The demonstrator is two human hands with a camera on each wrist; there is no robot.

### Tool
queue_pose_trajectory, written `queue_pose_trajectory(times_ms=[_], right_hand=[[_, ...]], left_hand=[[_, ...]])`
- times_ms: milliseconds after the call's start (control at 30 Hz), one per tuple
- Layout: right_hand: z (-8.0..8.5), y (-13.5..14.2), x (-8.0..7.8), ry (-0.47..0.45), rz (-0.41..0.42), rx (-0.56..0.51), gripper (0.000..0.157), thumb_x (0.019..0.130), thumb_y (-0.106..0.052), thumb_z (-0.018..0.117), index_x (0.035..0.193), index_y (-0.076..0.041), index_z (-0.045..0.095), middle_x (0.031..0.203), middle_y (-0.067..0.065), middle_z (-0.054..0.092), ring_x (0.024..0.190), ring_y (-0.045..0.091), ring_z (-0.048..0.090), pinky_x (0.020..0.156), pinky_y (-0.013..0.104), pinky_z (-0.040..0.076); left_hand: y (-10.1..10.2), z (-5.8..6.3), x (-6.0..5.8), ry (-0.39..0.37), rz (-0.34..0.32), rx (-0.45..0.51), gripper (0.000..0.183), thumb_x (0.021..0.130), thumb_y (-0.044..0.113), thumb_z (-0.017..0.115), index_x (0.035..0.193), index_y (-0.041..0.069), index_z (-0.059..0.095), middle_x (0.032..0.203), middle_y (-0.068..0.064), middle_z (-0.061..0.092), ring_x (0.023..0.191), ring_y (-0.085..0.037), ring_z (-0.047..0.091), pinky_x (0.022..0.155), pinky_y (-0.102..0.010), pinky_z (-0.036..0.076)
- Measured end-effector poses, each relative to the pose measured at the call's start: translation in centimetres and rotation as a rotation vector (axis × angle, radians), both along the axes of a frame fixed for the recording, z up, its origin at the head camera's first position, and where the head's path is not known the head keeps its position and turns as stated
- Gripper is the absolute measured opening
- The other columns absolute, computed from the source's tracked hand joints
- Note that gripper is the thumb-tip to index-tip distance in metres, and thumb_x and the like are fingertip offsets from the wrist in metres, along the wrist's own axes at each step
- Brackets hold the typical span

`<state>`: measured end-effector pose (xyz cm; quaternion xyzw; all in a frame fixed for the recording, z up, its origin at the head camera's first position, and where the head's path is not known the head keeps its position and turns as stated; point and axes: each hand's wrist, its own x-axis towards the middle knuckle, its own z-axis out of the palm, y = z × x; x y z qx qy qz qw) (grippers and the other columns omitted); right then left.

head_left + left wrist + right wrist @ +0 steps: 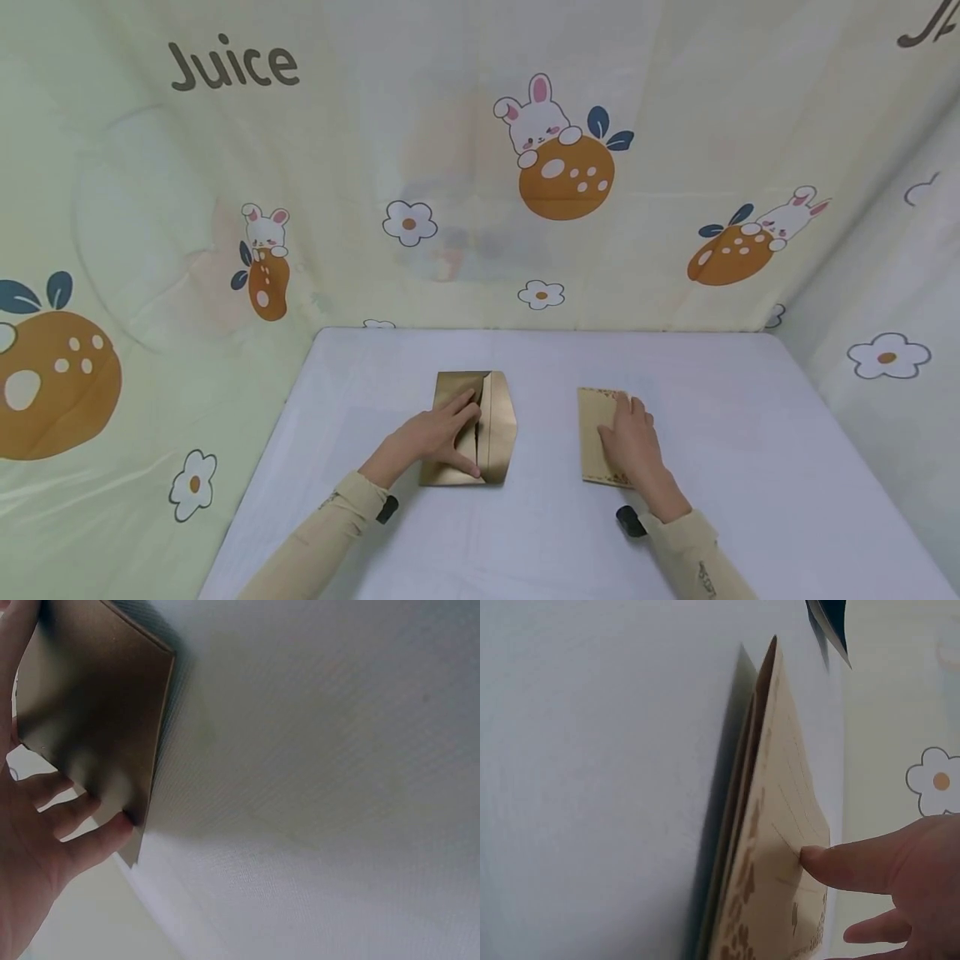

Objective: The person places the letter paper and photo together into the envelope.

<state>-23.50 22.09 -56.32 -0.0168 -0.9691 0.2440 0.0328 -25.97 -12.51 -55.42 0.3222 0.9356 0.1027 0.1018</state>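
A gold envelope (497,433) lies on the table, its pointed flap folded out to the right. My left hand (442,433) rests on it, fingers and thumb spread along its gaping mouth. The left wrist view shows the flap (112,690) up close and fingertips touching the envelope. To the right lies a folded sheet of tan letter paper (594,433) with a brown floral border. My right hand (633,437) is on its right side. In the right wrist view, the thumb touches the lined face of the letter paper (780,817), its layers standing slightly apart.
The white-covered table (547,533) extends around both items. A printed curtain (450,150) stands behind it and along the sides. Black wrist cameras (630,522) sit under both wrists. A dark pointed thing (831,626) is at the right wrist view's top; I cannot tell what.
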Motion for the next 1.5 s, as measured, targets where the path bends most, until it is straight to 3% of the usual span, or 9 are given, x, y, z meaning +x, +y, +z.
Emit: queue_pose_trajectory(times_ms=[300,467,633,700,833,933,1067,1200,1500], right_hand=[[0.3,1.5,-1.5,-0.167,0.012,-0.084,0.092,0.084,-0.025,0.064,0.141,0.012,0.001,0.131,0.046,0.019,0.119,0.063,0.02,0.095,0.064,0.027],[0.0,2.6,-2.0,-0.223,-0.01,-0.12,0.095,0.079,-0.034,0.069,0.138,0.013,0.01,0.124,0.043,0.028,0.112,0.058,0.034,0.088,0.061,0.035],[-0.4,3.3,-2.1,-0.275,-0.028,-0.172,0.087,0.078,-0.041,0.07,0.128,0.013,0.024,0.111,0.032,0.045,0.093,0.038,0.05,0.077,0.047,0.043],[-0.5,3.6,-2.1,-0.277,-0.027,-0.188,0.084,0.079,-0.044,0.068,0.125,0.013,0.028,0.106,0.029,0.049,0.088,0.032,0.051,0.076,0.043,0.043],[-0.6,4.1,-2.1,-0.256,-0.004,-0.208,0.071,0.088,-0.046,0.054,0.123,0.012,0.032,0.108,0.033,0.053,0.095,0.038,0.054,0.077,0.044,0.044],[-0.4,4.3,-2.0,-0.22,-0.019,-0.237,0.052,0.094,-0.036,0.045,0.121,0.009,0.04,0.11,0.03,0.056,0.096,0.038,0.056,0.074,0.04,0.046],[-0.5,4.6,-1.9,-0.165,-0.051,-0.252,0.036,0.092,-0.02,0.043,0.116,0.006,0.05,0.102,0.022,0.06,0.084,0.029,0.057,0.066,0.03,0.044],[-0.7,5.0,-1.9,-0.135,-0.067,-0.252,0.033,0.092,-0.018,0.045,0.115,0.004,0.053,0.097,0.017,0.06,0.078,0.021,0.056,0.063,0.026,0.042],[-0.9,5.8,-1.8,-0.105,-0.073,-0.369,0.032,0.093,-0.017,0.051,0.116,0.005,0.055,0.095,0.016,0.062,0.072,0.009,0.052,0.059,0.022,0.043]], left_hand=[[0.1,0.2,0.0,0.019,0.0,-0.002,0.087,0.057,0.08,0.059,0.122,0.026,0.038,0.154,-0.012,0.012,0.127,-0.029,0.042,0.069,-0.033,0.049],[0.1,0.0,0.0,0.011,0.003,-0.012,0.089,0.056,0.081,0.059,0.123,0.027,0.036,0.155,-0.01,0.011,0.128,-0.028,0.042,0.068,-0.032,0.048],[0.1,-0.4,-0.2,0.013,0.0,-0.025,0.09,0.055,0.082,0.058,0.122,0.028,0.035,0.155,-0.01,0.01,0.122,-0.029,0.047,0.067,-0.033,0.047],[0.1,-0.4,-0.2,0.014,-0.002,-0.025,0.09,0.055,0.082,0.058,0.122,0.027,0.035,0.155,-0.01,0.011,0.122,-0.029,0.047,0.067,-0.033,0.048],[0.0,-0.4,-0.1,0.014,-0.002,-0.019,0.09,0.055,0.082,0.058,0.123,0.027,0.035,0.155,-0.01,0.011,0.123,-0.029,0.046,0.066,-0.031,0.047],[0.0,-0.4,0.0,0.006,-0.002,-0.014,0.091,0.055,0.081,0.059,0.124,0.027,0.035,0.155,-0.01,0.01,0.125,-0.028,0.044,0.065,-0.03,0.046],[0.0,-0.5,0.0,-0.006,-0.002,-0.007,0.091,0.055,0.081,0.059,0.124,0.026,0.035,0.155,-0.011,0.01,0.125,-0.028,0.044,0.064,-0.028,0.045],[0.0,-0.5,-0.1,0.0,-0.003,-0.008,0.09,0.055,0.081,0.059,0.123,0.027,0.036,0.155,-0.011,0.011,0.121,-0.028,0.047,0.063,-0.029,0.045],[0.1,-0.1,0.1,-0.014,0.002,-0.01,0.088,0.056,0.079,0.061,0.123,0.026,0.036,0.155,-0.011,0.01,0.115,-0.028,0.051,0.061,-0.029,0.045]])
